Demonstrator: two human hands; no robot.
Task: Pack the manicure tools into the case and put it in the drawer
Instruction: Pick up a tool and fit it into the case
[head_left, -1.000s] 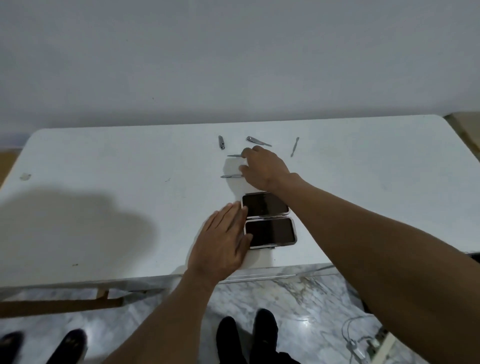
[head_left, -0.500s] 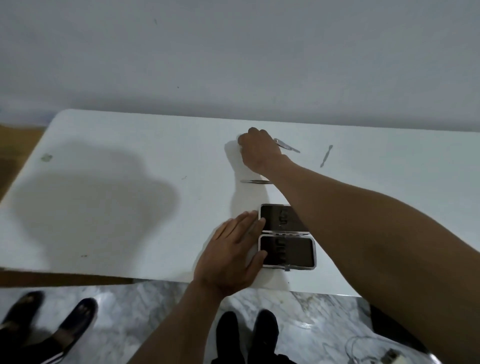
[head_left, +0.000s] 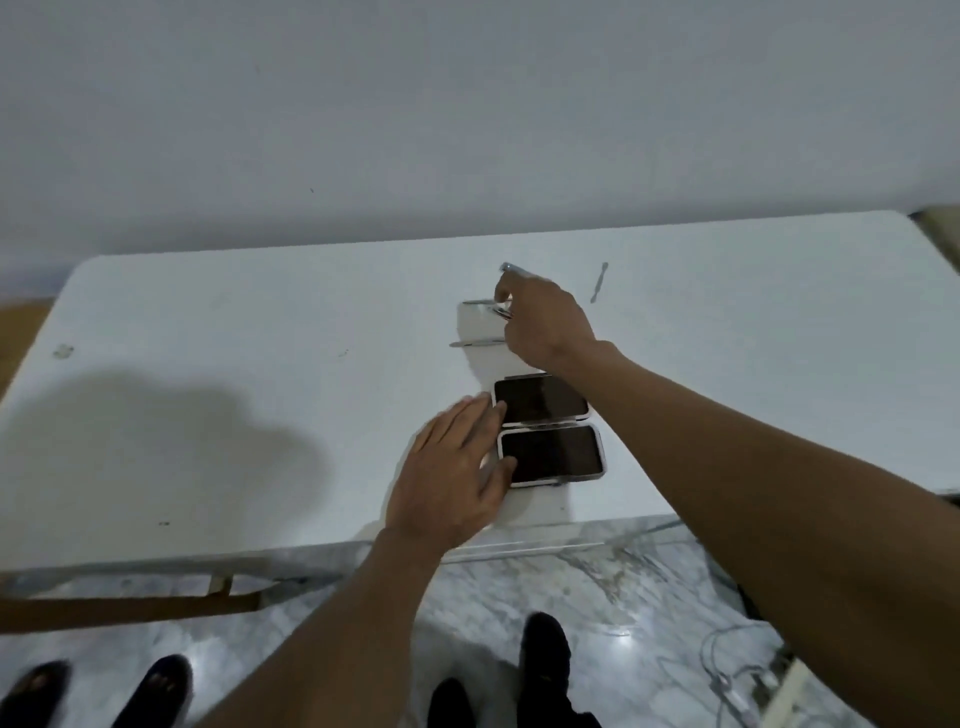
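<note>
- The open manicure case (head_left: 548, 434) lay at frame centre, near the white table's (head_left: 260, 332) front edge.
- The left hand (head_left: 452, 467) rested flat, fingers spread, against the case's left side.
- The right hand (head_left: 545, 322), above the case, pinched small metal tools (head_left: 501, 312).
- Step in hand: tool collection. The next move would call for carrying them into the case.
- A slim tool (head_left: 599, 282) remained at upper right.

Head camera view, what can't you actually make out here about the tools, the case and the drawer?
- Tools under the right hand: the hand covers them; how many it holds is unclear.
- Open case: both halves look dark and blurred, so any slots or packed tools cannot be seen.
- Lone tool on the table: too small to identify.
- Drawer: nowhere in the head view.
- Left hand: hides the case's left edge.
</note>
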